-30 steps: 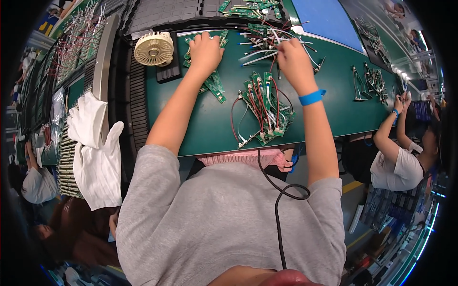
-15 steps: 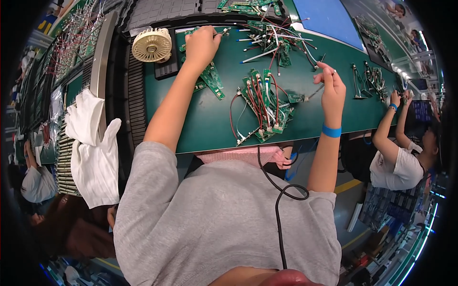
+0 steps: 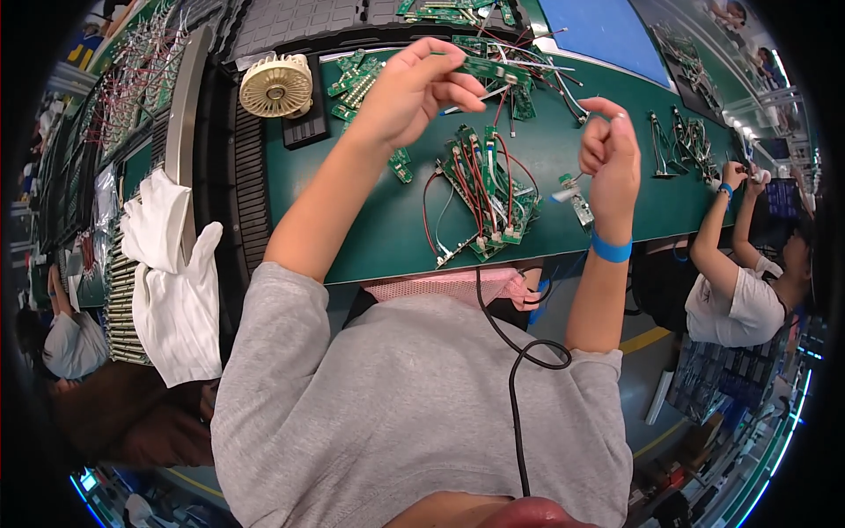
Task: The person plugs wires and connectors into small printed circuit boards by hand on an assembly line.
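Note:
My left hand (image 3: 421, 95) pinches one end of a narrow green circuit board (image 3: 495, 70) between thumb and fingertips, above the back of the table. My right hand (image 3: 610, 157), with a blue wristband (image 3: 611, 246), is closed with its index finger bent toward the left. From its curled fingers hangs a wired small circuit board (image 3: 581, 209); the exact grip on its cable is hidden. Between my hands and nearer to me lies a bundle of green boards with red and white wires (image 3: 491, 194). Bare green boards (image 3: 356, 84) lie behind my left forearm.
A cream fan (image 3: 276, 86) stands on a black box at the left. White gloves (image 3: 176, 290) lie beside a black rack. Behind are boards with cables (image 3: 524, 101) and a blue mat (image 3: 603, 35). A co-worker (image 3: 735, 299) handles something at the right. A black cord crosses my shirt.
My left hand has lifted from the bare boards and moved right with a board in its fingers. My right hand has curled, and the wired board below it now hangs tilted, farther right.

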`<action>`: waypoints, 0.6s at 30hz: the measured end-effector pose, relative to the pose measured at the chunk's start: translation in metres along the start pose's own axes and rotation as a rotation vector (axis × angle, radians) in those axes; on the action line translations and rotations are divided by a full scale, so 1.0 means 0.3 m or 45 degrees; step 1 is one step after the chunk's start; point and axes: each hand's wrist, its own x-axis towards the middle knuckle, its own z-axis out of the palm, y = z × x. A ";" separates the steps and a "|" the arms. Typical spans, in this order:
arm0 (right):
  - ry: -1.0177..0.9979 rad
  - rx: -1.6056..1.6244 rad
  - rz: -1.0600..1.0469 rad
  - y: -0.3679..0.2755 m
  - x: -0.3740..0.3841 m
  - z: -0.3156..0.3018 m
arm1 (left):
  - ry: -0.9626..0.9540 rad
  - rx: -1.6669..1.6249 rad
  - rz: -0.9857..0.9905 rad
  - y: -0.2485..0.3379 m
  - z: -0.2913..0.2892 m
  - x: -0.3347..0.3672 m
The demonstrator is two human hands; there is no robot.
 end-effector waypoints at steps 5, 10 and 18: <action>-0.215 -0.228 0.099 -0.051 -0.040 0.083 | -0.070 -0.192 -0.122 -0.020 0.071 -0.050; -0.264 -0.234 -0.023 -0.059 -0.055 0.107 | -0.193 -0.118 -0.113 -0.020 0.123 -0.080; -0.209 -0.099 0.110 -0.064 -0.055 0.089 | -0.300 0.413 0.051 -0.014 0.183 -0.132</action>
